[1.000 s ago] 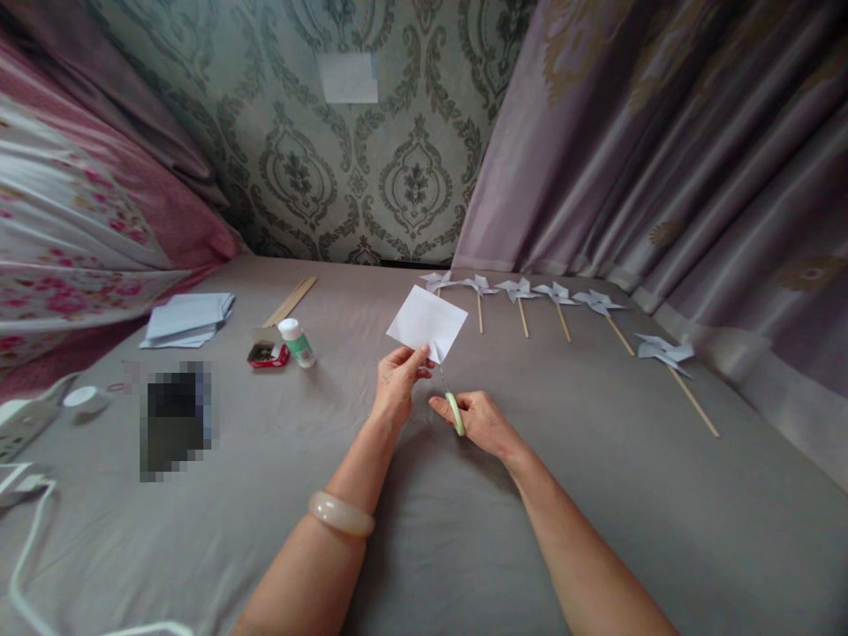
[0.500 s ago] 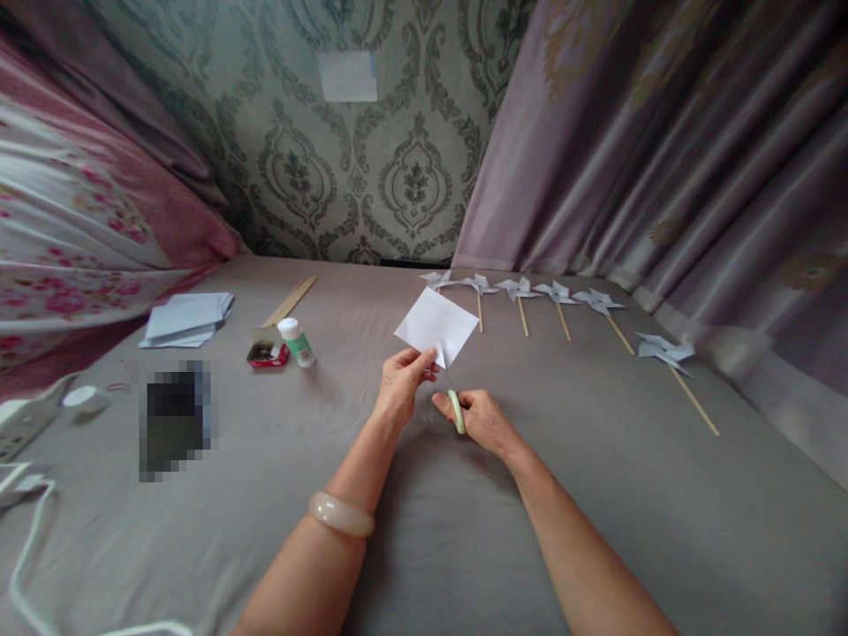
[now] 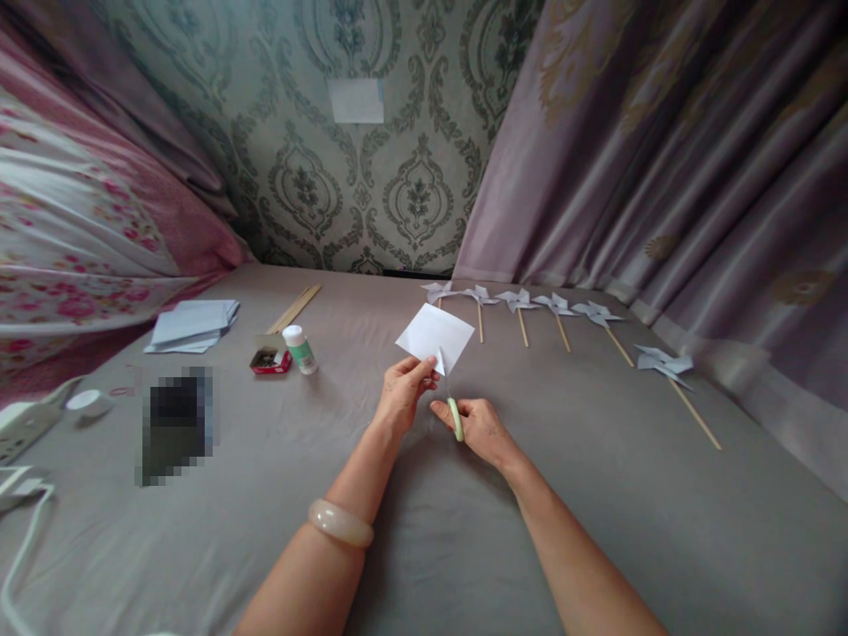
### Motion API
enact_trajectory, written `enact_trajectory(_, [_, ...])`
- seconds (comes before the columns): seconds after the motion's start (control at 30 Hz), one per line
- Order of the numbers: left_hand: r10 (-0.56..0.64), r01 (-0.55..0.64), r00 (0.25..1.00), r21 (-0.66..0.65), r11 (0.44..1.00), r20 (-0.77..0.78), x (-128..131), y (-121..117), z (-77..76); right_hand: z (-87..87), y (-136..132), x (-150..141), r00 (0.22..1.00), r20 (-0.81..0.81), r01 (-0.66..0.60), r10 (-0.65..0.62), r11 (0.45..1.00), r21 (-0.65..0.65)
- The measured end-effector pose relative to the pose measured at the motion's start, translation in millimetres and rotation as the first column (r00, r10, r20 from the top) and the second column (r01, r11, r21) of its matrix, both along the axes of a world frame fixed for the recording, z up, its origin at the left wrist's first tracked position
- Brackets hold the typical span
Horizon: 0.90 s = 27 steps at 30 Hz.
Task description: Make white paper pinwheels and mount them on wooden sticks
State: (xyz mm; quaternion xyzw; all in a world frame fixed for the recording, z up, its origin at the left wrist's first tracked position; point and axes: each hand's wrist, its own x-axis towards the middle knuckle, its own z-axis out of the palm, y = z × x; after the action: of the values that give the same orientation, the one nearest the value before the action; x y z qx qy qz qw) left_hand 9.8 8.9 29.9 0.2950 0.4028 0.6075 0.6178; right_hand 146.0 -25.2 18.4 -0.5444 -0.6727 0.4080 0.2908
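In the middle of the head view, my left hand [image 3: 405, 389] pinches the near corner of a square sheet of white paper [image 3: 434, 331], held up off the cloth. My right hand [image 3: 482, 428] grips a pair of scissors [image 3: 455, 419] with pale green handles. Their blades reach into the paper's near edge, close beside my left thumb. Beyond the paper on the right lie several white paper pinwheels [image 3: 555, 305] on wooden sticks, in a row. The nearest pinwheel [image 3: 664, 362] is at the far right.
On the left are stacked paper sheets [image 3: 192, 325], wooden sticks [image 3: 296, 307], a small red box [image 3: 270, 360] of small items and a white-capped bottle [image 3: 300, 351]. A power strip [image 3: 26, 430] and a blurred-out dark object [image 3: 177, 426] lie nearer. A patterned wall and curtains [image 3: 596, 159] border the grey cloth.
The view has tilted slightly upward, so the surroundings sit a little lower. Both hands keep their hold on the paper and scissors, and the blades remain at the paper's near edge.
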Motion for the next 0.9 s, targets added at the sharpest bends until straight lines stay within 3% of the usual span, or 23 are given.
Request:
enact_trajectory(0.53, [-0.017, 0.017, 0.996, -0.001, 1.0, 0.088, -0.3, 2.0, -6.0, -8.2, 2.1, -2.8, 0.999, 0.036, 0.009, -0.011, 0.998, 0.055])
enact_trajectory(0.9, [0.001, -0.001, 0.995, -0.007, 1.0, 0.101, -0.2, 2.4, -6.6, -2.9, 0.1, -4.8, 0.999, 0.047, 0.023, -0.024, 0.999, 0.028])
